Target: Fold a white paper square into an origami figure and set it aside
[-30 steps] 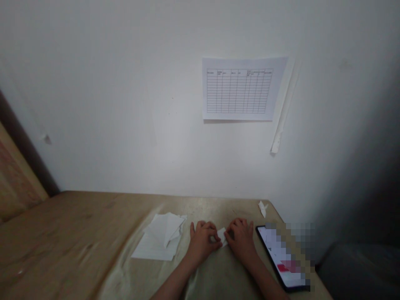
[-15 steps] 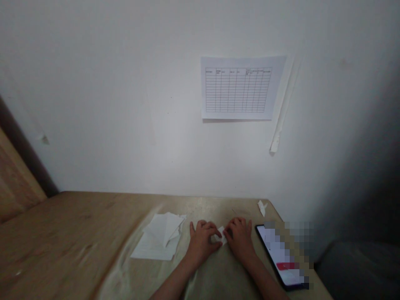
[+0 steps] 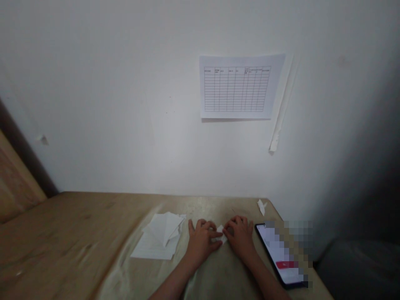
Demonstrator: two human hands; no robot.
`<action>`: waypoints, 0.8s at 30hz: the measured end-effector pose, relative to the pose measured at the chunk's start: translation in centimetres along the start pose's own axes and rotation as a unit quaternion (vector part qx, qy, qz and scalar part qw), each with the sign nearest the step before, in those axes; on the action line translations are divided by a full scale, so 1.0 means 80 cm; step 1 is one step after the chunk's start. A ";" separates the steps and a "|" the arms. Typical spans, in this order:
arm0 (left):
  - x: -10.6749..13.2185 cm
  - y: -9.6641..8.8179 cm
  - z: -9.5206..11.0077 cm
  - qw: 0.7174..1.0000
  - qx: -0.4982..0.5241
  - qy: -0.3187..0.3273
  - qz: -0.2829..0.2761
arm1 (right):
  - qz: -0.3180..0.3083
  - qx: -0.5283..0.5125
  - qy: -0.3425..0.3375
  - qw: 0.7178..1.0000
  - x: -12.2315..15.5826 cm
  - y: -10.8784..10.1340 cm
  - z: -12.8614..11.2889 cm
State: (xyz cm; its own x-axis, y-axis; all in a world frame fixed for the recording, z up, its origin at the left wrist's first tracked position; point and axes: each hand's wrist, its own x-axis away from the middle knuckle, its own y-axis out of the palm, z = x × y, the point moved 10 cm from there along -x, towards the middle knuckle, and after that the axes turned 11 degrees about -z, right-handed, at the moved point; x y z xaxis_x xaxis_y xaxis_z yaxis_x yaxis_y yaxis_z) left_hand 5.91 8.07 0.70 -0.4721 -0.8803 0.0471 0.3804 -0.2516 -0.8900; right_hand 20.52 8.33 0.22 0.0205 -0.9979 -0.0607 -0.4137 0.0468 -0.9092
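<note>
Between my two hands, low on the table, is a small piece of folded white paper [image 3: 224, 238]. My left hand [image 3: 201, 239] grips its left side with thumb and fingers. My right hand [image 3: 240, 234] pinches the right side of the same paper, fingers curled. Much of the paper is hidden by the fingers, so its exact folds cannot be made out. To the left of my left hand lies a stack of white paper sheets [image 3: 153, 246], with a folded sheet [image 3: 167, 223] on top.
A phone [image 3: 283, 260] with its screen lit lies to the right of my right hand. A white paper scrap [image 3: 261, 207] rests near the far right corner of the brown table [image 3: 93, 233]. A printed table sheet [image 3: 237, 87] hangs on the wall behind.
My fingers have shifted slightly on the small paper, with the left index finger now stretched further along it. Everything else stays put apart from a slight camera shift.
</note>
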 end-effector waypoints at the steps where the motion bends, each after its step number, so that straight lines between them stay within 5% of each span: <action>1: 0.001 -0.001 0.001 1.000 -0.005 0.002 0.003 | 0.003 0.004 0.001 1.000 0.002 -0.002 -0.001; 24: 0.002 -0.003 -0.007 0.999 -0.030 -0.037 0.008 | -0.053 -0.028 -0.010 0.998 0.000 0.008 0.014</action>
State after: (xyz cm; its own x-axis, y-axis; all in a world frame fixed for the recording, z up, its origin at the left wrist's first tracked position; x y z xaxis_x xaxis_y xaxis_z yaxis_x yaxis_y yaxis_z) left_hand 5.30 8.24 0.71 -0.4049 -0.9122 0.0635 0.3380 -0.2139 -0.9165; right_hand 21.29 8.38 -0.81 0.0840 -0.9961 0.0253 -0.4594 -0.0613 -0.8861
